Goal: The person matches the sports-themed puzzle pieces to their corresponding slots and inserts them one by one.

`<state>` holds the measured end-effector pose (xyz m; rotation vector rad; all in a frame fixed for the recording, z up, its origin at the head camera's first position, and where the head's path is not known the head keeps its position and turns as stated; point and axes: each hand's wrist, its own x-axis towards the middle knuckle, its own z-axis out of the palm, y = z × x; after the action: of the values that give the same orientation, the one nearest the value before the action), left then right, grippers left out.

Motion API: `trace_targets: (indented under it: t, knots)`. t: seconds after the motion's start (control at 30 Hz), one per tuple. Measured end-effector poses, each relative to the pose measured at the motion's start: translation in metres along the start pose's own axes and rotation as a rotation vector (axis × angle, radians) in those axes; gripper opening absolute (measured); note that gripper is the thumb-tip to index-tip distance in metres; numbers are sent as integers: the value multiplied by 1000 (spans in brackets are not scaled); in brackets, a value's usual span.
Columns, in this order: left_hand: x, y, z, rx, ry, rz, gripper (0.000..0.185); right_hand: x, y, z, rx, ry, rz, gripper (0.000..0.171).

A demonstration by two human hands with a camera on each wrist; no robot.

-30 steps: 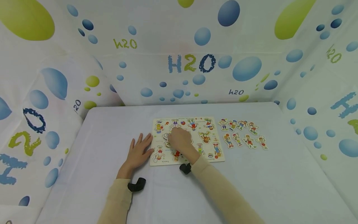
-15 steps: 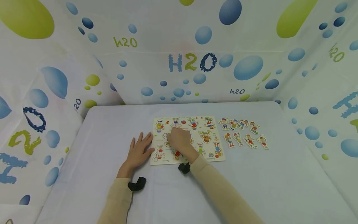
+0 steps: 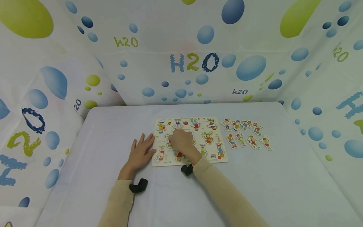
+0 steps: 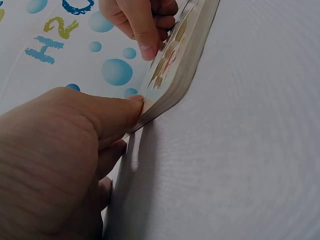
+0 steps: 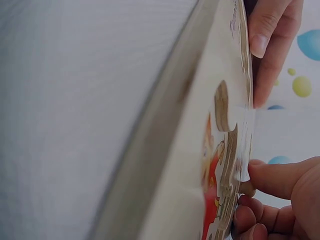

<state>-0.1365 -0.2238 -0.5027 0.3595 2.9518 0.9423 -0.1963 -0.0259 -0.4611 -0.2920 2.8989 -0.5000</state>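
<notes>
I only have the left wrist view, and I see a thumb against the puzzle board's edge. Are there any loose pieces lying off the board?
Observer: Yes. In the head view, eight loose pieces lie on the table to the right of the puzzle board, in two rows of four.
Operator: What is the right hand's grip on?
Observer: The right hand is over the board's left middle. The right wrist view shows its thumb and curled fingers pinching a small knob on a piece.
Operator: And the rest of the left hand?
Observer: The left hand lies flat on the table, fingers spread, fingertips at the board's left edge.
</notes>
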Motion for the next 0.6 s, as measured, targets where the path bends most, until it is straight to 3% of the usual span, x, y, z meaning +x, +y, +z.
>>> trace_targets:
  t: [0.6]
  knots:
    - [0,0,0,1,18,14,61,0,2,-1,25,-32,0,35]
